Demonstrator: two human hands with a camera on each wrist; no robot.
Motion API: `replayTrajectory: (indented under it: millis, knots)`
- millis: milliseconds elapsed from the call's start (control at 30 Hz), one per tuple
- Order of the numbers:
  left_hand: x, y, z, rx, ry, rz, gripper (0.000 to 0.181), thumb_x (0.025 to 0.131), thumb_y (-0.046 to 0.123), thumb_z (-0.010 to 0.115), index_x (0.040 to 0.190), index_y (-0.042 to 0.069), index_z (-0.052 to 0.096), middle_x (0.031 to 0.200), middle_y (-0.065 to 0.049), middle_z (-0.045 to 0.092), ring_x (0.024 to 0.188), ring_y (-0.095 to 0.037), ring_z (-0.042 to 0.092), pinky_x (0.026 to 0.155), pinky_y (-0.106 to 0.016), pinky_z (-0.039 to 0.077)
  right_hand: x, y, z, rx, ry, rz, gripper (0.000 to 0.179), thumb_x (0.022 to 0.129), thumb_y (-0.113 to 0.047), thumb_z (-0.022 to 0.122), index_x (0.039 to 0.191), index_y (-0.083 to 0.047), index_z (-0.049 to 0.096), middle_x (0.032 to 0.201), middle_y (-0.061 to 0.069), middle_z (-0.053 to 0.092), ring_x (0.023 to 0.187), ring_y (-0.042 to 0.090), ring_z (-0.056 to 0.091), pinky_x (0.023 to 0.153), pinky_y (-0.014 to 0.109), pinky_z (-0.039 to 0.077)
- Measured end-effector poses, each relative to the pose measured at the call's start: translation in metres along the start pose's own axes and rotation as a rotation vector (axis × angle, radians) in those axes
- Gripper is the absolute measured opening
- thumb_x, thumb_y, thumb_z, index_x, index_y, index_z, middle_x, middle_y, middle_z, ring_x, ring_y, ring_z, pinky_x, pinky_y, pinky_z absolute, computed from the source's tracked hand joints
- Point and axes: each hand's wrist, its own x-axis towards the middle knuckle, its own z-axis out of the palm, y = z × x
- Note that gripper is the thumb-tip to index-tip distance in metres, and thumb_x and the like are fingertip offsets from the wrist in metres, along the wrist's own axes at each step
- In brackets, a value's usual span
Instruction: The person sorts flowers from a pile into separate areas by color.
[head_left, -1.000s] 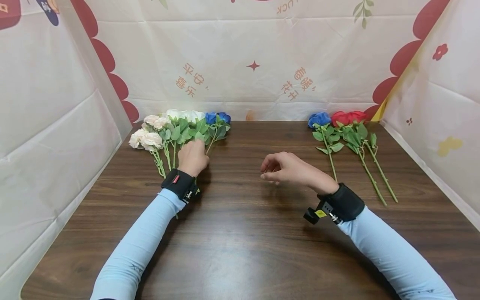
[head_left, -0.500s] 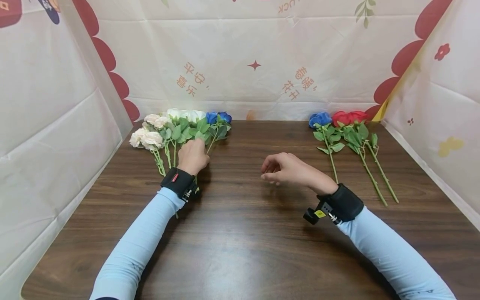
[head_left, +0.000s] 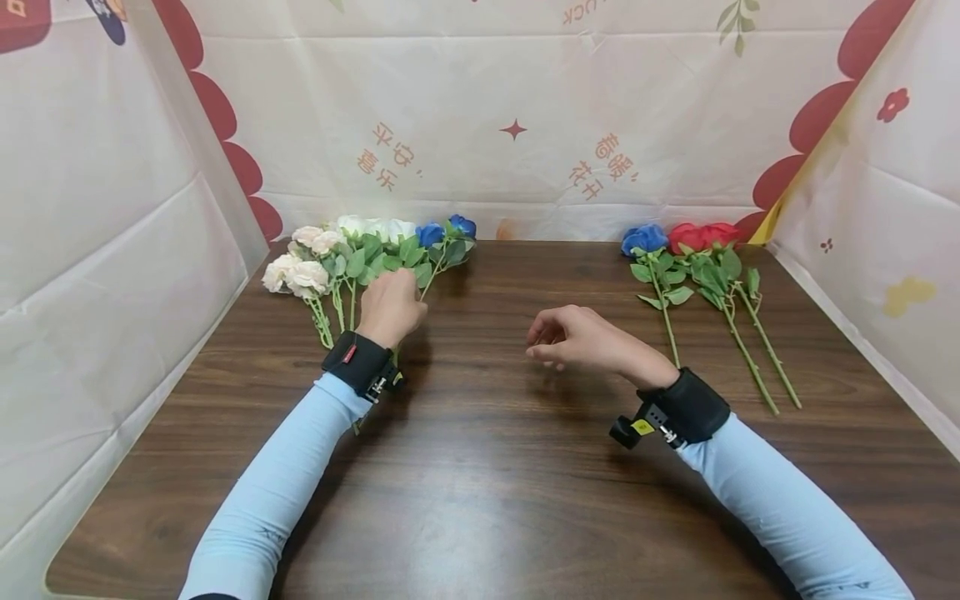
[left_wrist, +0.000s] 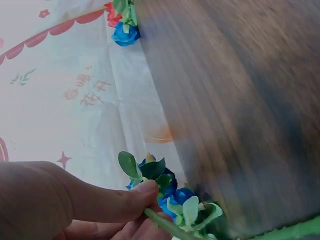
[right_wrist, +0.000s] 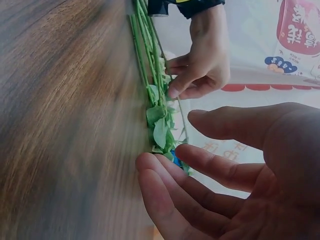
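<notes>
At the left of the table, my left hand (head_left: 392, 308) pinches the green stem (left_wrist: 172, 227) of a blue artificial rose (head_left: 462, 225) between thumb and fingers. The rose's head stands slightly apart from a second blue rose (head_left: 431, 234). Beside these lie white roses (head_left: 375, 227) and cream flowers (head_left: 303, 277), their lower stems partly hidden by my hand. My right hand (head_left: 573, 337) hovers over the middle of the table with loosely curved fingers and holds nothing. In the right wrist view, a gap shows between its thumb and fingers (right_wrist: 160, 192).
To the right lie a blue rose (head_left: 644, 239) and red roses (head_left: 702, 237), stems pointing toward the front. The brown wooden table (head_left: 480, 500) is bounded by a printed white cloth (head_left: 465, 92) at the back and sides.
My left hand has shifted slightly right and up with the pinched blue rose, whose head has moved away from the other blue one. The right hand stays nearly still.
</notes>
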Motion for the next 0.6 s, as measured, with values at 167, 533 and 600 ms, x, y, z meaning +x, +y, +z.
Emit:
replayTrajectory:
  millis: [167, 533, 600]
  knots:
    - [-0.001, 0.006, -0.005, -0.005, 0.029, 0.013, 0.041, 0.073, 0.003, 0.058, 0.047, 0.017, 0.029, 0.052, 0.005, 0.014, 0.046, -0.013, 0.018, 0.042, -0.027, 0.015, 0.000, 0.001, 0.000, 0.002, 0.003, 0.008, 0.018, 0.091, -0.023, 0.065, 0.100, -0.008, 0.064, 0.084, 0.012, 0.065, 0.069, 0.027, 0.063, 0.058, 0.033, 0.052]
    - [-0.003, 0.021, -0.015, -0.056, 0.007, 0.082, 0.048, 0.081, 0.013, 0.067, 0.047, 0.017, 0.032, 0.051, 0.004, 0.016, 0.047, -0.014, 0.019, 0.048, -0.026, 0.014, 0.001, 0.003, -0.001, 0.007, 0.019, 0.011, 0.020, 0.091, -0.023, 0.065, 0.101, -0.006, 0.064, 0.082, 0.012, 0.065, 0.066, 0.025, 0.063, 0.057, 0.032, 0.051]
    - [-0.003, 0.025, -0.016, -0.086, -0.019, 0.069, 0.042, 0.082, 0.015, 0.068, 0.049, 0.017, 0.044, 0.048, 0.005, 0.028, 0.046, -0.014, 0.030, 0.047, -0.025, 0.021, 0.002, 0.004, -0.002, 0.010, 0.032, 0.014, 0.019, 0.091, -0.022, 0.065, 0.101, -0.006, 0.064, 0.081, 0.012, 0.065, 0.065, 0.024, 0.063, 0.056, 0.032, 0.051]
